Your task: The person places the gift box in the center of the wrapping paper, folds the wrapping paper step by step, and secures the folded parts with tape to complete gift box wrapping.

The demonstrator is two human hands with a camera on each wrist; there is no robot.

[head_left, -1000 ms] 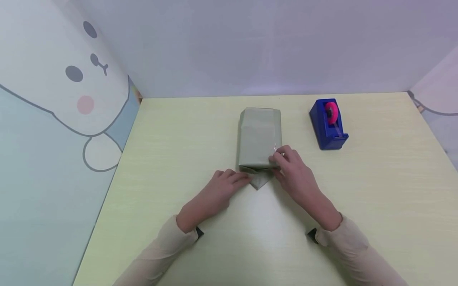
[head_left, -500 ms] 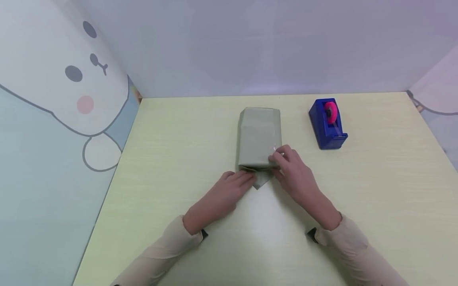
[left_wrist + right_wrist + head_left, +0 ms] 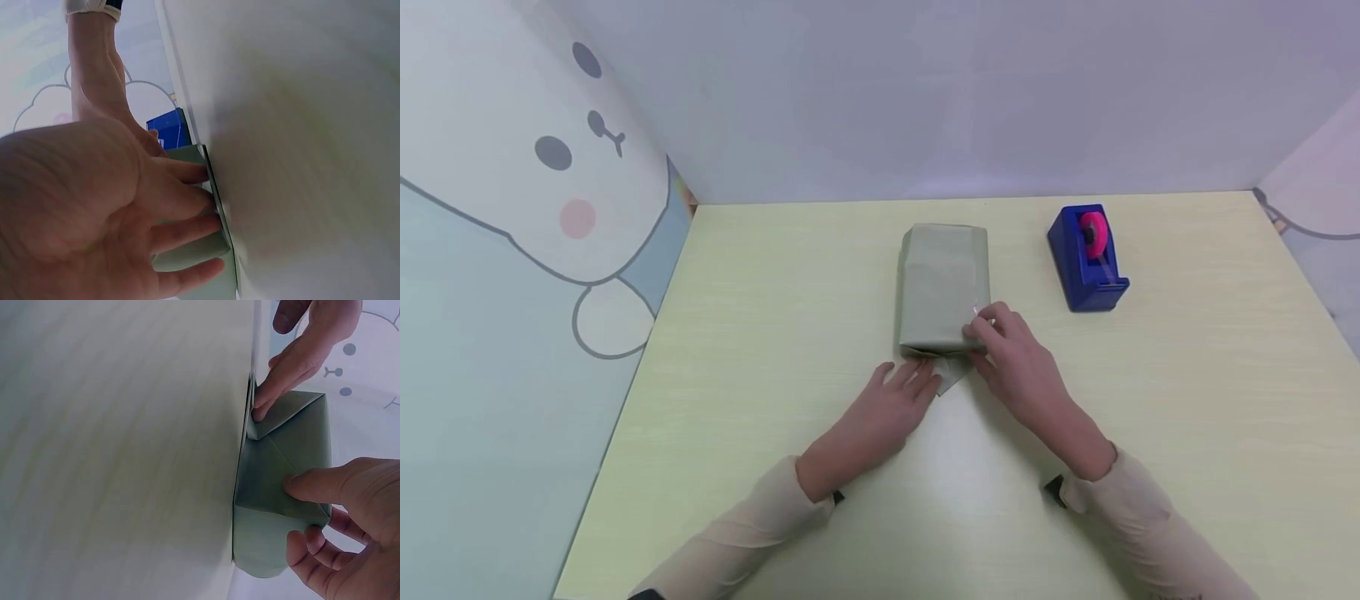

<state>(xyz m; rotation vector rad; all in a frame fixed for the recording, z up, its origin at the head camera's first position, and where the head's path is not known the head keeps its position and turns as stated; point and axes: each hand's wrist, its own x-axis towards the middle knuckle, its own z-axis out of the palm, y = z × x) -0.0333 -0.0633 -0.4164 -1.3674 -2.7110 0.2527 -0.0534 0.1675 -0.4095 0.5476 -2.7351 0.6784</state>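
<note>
A box wrapped in grey-green paper (image 3: 946, 283) lies on the table in the head view. From its near end a pointed paper flap (image 3: 953, 374) sticks out flat along the tabletop. My left hand (image 3: 880, 417) presses fairly straight, spread fingers onto the flap's left part, and they hide some of it. My right hand (image 3: 1022, 367) grips the box's near right corner. In the right wrist view its thumb (image 3: 312, 486) rests on the folded end face, while the other fingers go round the edge.
A blue tape dispenser (image 3: 1088, 260) with a pink-cored roll stands at the back right. Behind the pale yellow table (image 3: 775, 283) rises a plain wall (image 3: 850, 100). A panel with a cartoon animal (image 3: 587, 208) borders the left side.
My left hand has slid rightward along the flap and its fingers have spread, covering more of the flap. The right hand and the box have stayed in place.
</note>
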